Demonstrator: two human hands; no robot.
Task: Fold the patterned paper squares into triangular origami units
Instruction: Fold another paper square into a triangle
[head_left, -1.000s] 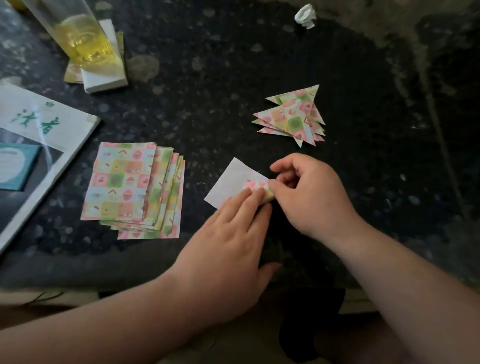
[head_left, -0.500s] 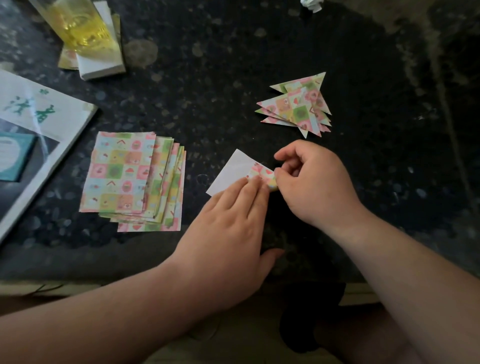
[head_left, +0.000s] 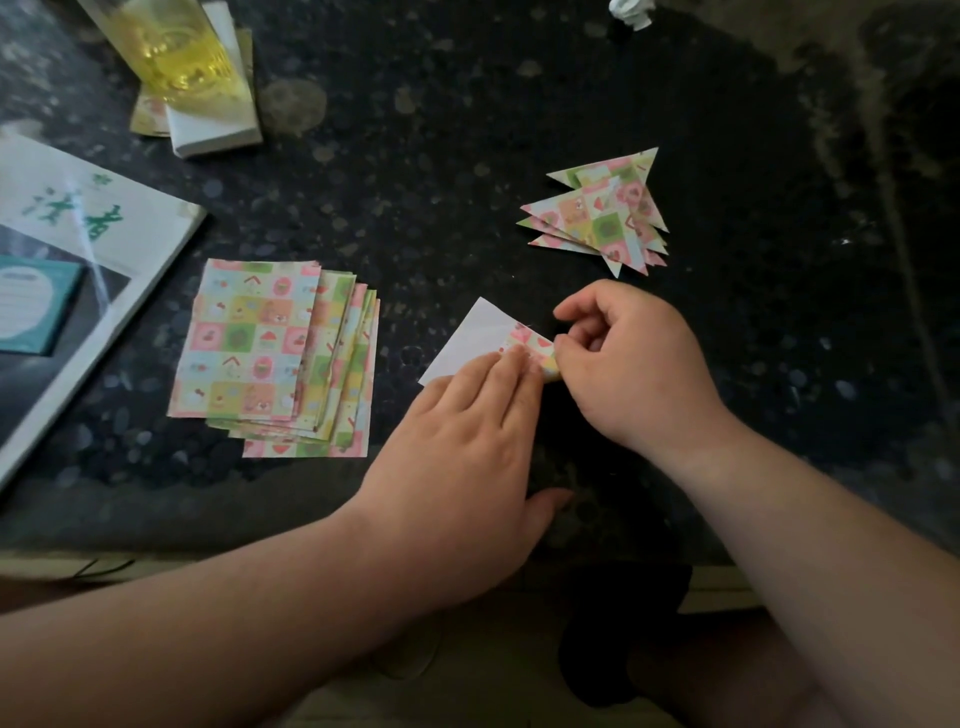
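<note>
One paper square (head_left: 475, 340) lies white side up on the dark table, its right edge folded over to show the pattern. My left hand (head_left: 467, 431) presses flat fingers on the paper's near part. My right hand (head_left: 628, 364) pinches the folded patterned edge between thumb and curled fingers. A fanned stack of unfolded patterned squares (head_left: 275, 358) lies to the left. A pile of several folded triangular units (head_left: 602, 215) lies beyond my right hand.
A glass of yellow liquid (head_left: 171, 52) stands on a white box (head_left: 218, 124) at the far left. A magazine with green writing (head_left: 78, 249) lies at the left edge. A crumpled white scrap (head_left: 631, 10) sits at the far top. The table's front edge (head_left: 156, 540) runs under my forearms.
The camera tilted slightly, so everything sits a little higher in the view. My right hand's fingers shifted a bit along the folded edge; my left hand stays pressed on the paper.
</note>
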